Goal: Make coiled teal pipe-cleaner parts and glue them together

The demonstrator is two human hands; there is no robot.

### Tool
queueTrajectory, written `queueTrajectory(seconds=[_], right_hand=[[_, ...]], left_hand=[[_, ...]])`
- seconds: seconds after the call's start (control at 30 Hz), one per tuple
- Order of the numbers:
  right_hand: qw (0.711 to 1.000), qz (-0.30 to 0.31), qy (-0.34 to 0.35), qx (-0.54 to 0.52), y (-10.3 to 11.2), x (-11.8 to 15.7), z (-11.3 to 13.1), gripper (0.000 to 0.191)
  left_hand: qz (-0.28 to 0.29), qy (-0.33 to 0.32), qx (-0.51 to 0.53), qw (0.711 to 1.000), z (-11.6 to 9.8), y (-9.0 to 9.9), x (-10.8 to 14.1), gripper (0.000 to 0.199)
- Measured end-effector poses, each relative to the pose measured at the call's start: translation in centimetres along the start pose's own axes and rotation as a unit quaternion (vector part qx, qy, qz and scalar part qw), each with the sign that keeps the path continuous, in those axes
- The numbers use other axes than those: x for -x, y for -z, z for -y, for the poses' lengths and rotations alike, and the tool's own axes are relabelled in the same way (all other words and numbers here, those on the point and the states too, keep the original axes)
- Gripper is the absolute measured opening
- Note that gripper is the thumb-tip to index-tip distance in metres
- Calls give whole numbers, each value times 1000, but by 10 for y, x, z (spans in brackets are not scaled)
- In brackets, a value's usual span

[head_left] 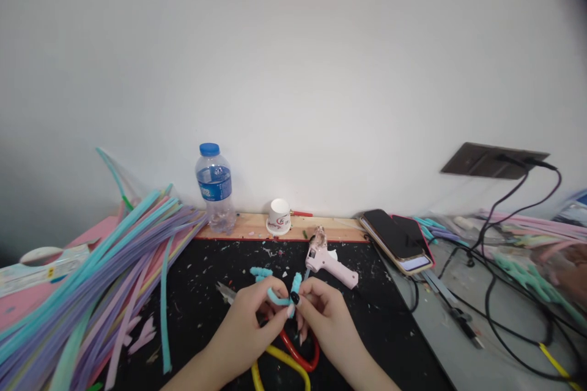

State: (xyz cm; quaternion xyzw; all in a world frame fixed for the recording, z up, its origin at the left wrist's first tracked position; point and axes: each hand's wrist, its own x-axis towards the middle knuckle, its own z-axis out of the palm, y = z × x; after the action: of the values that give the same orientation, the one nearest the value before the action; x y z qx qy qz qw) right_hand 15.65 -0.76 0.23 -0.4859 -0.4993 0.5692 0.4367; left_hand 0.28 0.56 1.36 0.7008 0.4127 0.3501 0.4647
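My left hand (259, 317) pinches a light blue fuzzy stem (276, 299) that curves up between the fingers. Close against it on the right, my right hand (321, 311) has its fingers closed on the same blue piece, by a small black part. Behind the left fingers lies a coiled blue piece (261, 272). Scissors with red and yellow handles (287, 357) rest on the black mat (380, 342) under both hands. A pink glue gun (337, 266) lies just beyond my right hand.
A water bottle (215, 189) and an upturned paper cup (279, 217) stand by the wall. Colored fuzzy stems (105, 275) are heaped on the left. Phones (397, 235), black cables (488, 293) and more stems are on the right.
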Motion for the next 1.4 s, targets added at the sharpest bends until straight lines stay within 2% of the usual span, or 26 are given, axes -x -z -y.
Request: queueTrajectory(seconds=[0.2, 0.37, 0.43, 0.53, 0.6, 0.73, 0.9, 1.03, 1.17, 1.3, 1.4], right_hand=[[1000, -24, 12, -13, 5, -4, 1, 29], [999, -33, 24, -25, 15, -8, 8, 29], [999, -28, 22, -33, 17, -8, 8, 28], [1000, -13, 22, -13, 17, -8, 8, 24], [1000, 5, 20, 21, 16, -7, 8, 21], [996, 45, 19, 75, 13, -3, 6, 12], [996, 52, 20, 66, 12, -2, 6, 14], [998, 45, 30, 31, 15, -3, 8, 19], [997, 38, 29, 63, 16, -5, 5, 23], [995, 36, 26, 89, 16, -4, 4, 23], [995, 29, 36, 83, 17, -2, 7, 22]], left_hand=[[13, 20, 20, 1000, -2, 1, -1, 13], [29, 15, 76, 997, -3, 8, 1, 22], [18, 27, 102, 994, -1, 10, 1, 25], [-31, 86, 147, 985, 4, 13, -2, 28], [-51, 87, 159, 982, 6, 13, -4, 26], [-8, 42, 105, 994, 6, 9, -5, 26], [24, 75, 107, 991, 7, 6, -5, 11], [-16, 103, 149, 983, 8, 6, -9, 13], [-51, 118, 190, 973, 10, 7, -12, 16], [-8, 122, 185, 975, 10, 5, -10, 15], [33, 100, 166, 980, 9, 4, -8, 11]])
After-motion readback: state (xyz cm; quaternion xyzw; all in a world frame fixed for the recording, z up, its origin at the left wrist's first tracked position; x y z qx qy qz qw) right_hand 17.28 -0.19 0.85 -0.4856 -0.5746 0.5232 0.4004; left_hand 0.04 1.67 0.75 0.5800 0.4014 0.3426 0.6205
